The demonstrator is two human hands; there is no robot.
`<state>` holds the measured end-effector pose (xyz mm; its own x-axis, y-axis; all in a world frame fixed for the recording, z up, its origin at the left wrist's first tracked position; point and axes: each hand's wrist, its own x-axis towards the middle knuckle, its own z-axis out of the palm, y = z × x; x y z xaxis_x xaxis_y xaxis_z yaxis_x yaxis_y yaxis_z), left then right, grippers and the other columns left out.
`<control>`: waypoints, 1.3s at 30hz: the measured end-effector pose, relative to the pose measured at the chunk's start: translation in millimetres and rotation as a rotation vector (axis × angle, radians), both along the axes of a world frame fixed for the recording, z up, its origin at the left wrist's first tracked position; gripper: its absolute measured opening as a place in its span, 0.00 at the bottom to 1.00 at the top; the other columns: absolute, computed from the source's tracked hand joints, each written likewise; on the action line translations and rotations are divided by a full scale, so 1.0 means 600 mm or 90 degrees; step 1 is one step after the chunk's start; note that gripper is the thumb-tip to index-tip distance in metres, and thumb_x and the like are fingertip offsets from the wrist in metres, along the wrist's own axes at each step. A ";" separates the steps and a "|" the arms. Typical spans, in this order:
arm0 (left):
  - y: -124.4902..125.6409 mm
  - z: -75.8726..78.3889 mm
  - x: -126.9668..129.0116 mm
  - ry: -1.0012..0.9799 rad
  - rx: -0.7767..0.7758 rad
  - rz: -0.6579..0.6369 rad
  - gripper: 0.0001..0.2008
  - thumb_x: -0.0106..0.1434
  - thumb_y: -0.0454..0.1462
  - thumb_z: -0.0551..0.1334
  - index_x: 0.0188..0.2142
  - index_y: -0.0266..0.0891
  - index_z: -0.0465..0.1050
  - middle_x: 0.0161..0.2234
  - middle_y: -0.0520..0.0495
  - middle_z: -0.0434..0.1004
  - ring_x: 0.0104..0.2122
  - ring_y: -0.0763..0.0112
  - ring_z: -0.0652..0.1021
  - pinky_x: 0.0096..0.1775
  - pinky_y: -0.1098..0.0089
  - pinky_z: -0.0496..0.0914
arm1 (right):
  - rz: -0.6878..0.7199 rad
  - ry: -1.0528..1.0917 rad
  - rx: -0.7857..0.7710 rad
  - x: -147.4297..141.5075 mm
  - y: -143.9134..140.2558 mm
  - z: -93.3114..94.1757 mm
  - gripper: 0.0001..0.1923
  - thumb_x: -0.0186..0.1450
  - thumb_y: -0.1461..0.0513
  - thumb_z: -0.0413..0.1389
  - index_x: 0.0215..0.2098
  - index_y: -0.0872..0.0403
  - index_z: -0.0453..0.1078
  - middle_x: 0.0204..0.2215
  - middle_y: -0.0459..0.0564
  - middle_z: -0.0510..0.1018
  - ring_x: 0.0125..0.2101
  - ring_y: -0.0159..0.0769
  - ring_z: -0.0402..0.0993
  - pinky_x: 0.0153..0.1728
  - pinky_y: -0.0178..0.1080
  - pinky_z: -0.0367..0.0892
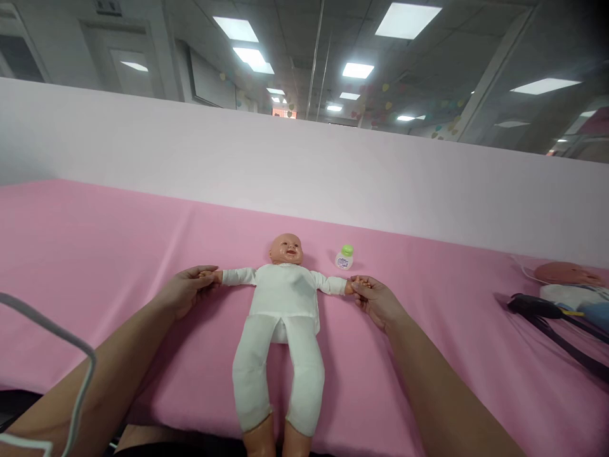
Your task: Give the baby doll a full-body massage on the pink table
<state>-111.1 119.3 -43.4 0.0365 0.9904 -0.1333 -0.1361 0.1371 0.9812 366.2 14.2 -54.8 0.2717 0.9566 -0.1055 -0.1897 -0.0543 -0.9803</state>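
Observation:
A baby doll [285, 292] in a white top and white trousers lies on its back on the pink-covered table [200, 387], its arms spread out to both sides. My left hand [193, 285] is closed around the doll's hand on the left. On the other side my right hand [375, 299] pinches the doll's other hand between thumb and fingers. Just beyond my right hand stands a small clear bottle [344, 258] with a green cap and a printed label.
A white partition [304, 171] runs along the table's back edge, with glass above it. At far right lie another doll [568, 274] and a black strap with a handle [537, 307]. A grey cable [71, 346] hangs across my left forearm.

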 end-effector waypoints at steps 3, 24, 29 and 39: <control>-0.001 0.002 0.005 0.004 -0.006 0.018 0.18 0.54 0.34 0.76 0.45 0.36 0.81 0.35 0.43 0.85 0.30 0.69 0.82 0.34 0.73 0.79 | -0.022 -0.014 -0.006 -0.006 0.003 0.001 0.17 0.58 0.53 0.72 0.40 0.54 0.79 0.30 0.46 0.76 0.26 0.27 0.68 0.28 0.33 0.71; -0.005 0.006 0.006 0.047 0.007 -0.032 0.22 0.48 0.38 0.78 0.43 0.34 0.82 0.36 0.42 0.85 0.31 0.68 0.81 0.36 0.71 0.78 | 0.030 -0.071 -0.004 -0.009 0.001 0.001 0.21 0.56 0.50 0.72 0.39 0.53 0.76 0.33 0.47 0.80 0.31 0.32 0.76 0.35 0.36 0.74; -0.004 0.005 0.010 0.096 0.017 -0.043 0.23 0.46 0.43 0.79 0.40 0.36 0.83 0.33 0.46 0.84 0.30 0.69 0.80 0.35 0.71 0.76 | 0.018 -0.082 -0.003 -0.013 0.005 -0.003 0.22 0.59 0.43 0.67 0.33 0.52 0.74 0.25 0.43 0.75 0.23 0.28 0.67 0.25 0.33 0.67; -0.005 0.004 0.013 0.021 -0.031 -0.012 0.18 0.47 0.33 0.77 0.40 0.36 0.82 0.37 0.43 0.85 0.36 0.65 0.84 0.43 0.68 0.80 | -0.014 -0.043 -0.004 -0.013 0.009 -0.006 0.18 0.56 0.53 0.72 0.40 0.53 0.79 0.32 0.50 0.82 0.29 0.34 0.77 0.31 0.38 0.78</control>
